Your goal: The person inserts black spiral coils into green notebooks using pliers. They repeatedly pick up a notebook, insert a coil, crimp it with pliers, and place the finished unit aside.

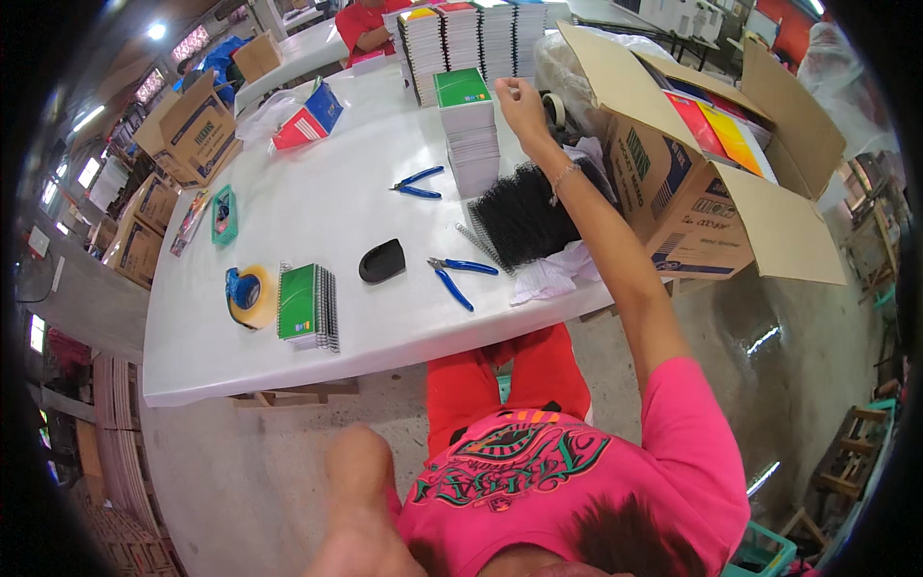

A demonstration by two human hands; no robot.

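My right hand [524, 111] reaches across the table beside a tall stack of small pads [473, 154] with a green cover on top. Its fingers are curled together; whatever they may pinch is too small to make out. Under that forearm lies a heap of black spiral binding coils [529, 212]. My left arm is bent up close at the bottom, and its hand does not show. Blue-handled cutters [457, 272] lie before the coils, and a second pair of cutters [419, 183] lies farther back. Green spiral notebooks [306, 303] are stacked at the near left.
An open carton [673, 202] of colourful notebooks stands at right. Tall notebook stacks [471, 43] rise at the back, near a person in red [363, 24]. A tape roll [252, 296], a black curved piece [383, 262] and a green tray [224, 216] lie on the white table [207, 356].
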